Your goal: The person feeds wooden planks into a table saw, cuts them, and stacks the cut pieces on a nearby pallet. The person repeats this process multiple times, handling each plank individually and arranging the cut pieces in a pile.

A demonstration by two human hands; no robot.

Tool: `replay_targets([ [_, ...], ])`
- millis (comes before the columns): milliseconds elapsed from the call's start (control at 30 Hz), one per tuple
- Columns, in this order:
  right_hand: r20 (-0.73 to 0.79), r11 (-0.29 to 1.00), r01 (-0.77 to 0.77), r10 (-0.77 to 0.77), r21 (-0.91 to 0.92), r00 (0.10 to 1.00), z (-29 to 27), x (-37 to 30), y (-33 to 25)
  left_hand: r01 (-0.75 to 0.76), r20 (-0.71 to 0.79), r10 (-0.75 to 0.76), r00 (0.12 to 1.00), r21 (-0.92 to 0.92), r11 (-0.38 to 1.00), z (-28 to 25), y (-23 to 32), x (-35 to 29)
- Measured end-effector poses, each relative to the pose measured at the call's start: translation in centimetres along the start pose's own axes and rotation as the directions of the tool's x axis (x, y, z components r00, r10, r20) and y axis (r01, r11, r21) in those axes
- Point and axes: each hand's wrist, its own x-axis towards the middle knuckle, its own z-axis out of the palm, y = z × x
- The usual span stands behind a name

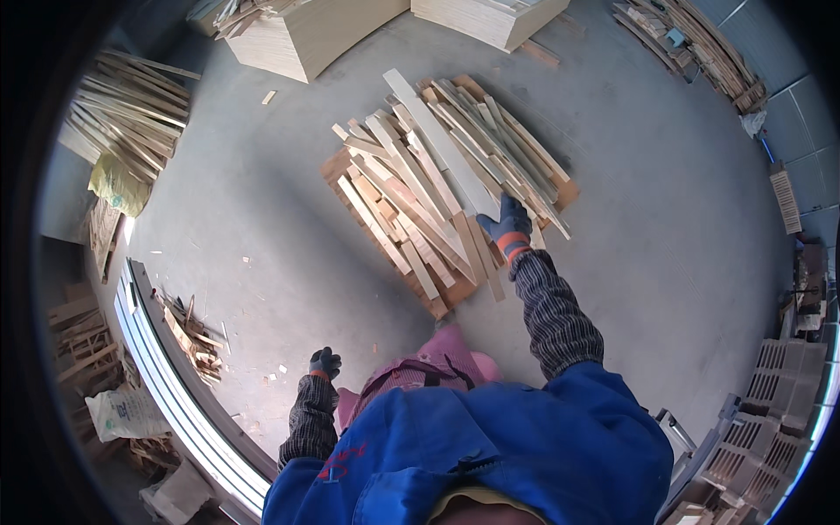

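With fingers parted on the dark-gloved right hand [509,229], unclear on the dark-gloved left hand [325,362]; at the long, pale, flat wooden board [442,144]: probably stiff, light; best gripped mid-length.

Right hand [508,224] outstretched, left hand [325,362] low (gloved)

Ahead of you, a pale stack [328,33] is standing on the grey floor [241,166]. On your left, slats [140,101] are lying by a yellowish sack [121,185] and offcuts [191,337] are resting beside a metal rail [168,376]; slatted pallets [790,381] are lining your right.
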Motion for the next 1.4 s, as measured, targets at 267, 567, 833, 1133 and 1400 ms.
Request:
replay_targets([
  [267,0.074,0.832,-0.176,0.162,0.526,0.984,8.1,1.9,3.0,0.337,-0.284,-0.238,0.929,0.384,0.860,0.5,-0.1,-6.9],
  [567,0.417,0.577,-0.679,0.811,-0.454,0.411,7.6,-38.6,16.9,0.086,0.010,-0.139,0.990,0.740,0.667,-1.4,13.1,5.8],
  [833,0.207,0.202,-0.773,0.974,-0.601,0.094,9.7,-71.9,0.8,-0.352,0.322,0.165,0.932,0.912,0.210,7.6,38.1,22.2],
  [1133,0.361,-0.281,-0.943,0.873,-0.178,-0.328,28.1,-77.3,-22.0,-0.216,0.601,-0.306,0.738,0.641,0.737,25.2,36.1,19.0],
  [1400,0.205,-0.628,-0.474,0.710,0.618,-0.673,14.5,-78.4,-26.6,-0.170,0.423,-0.783,0.456,0.905,0.389,30.8,9.7,7.6],
])
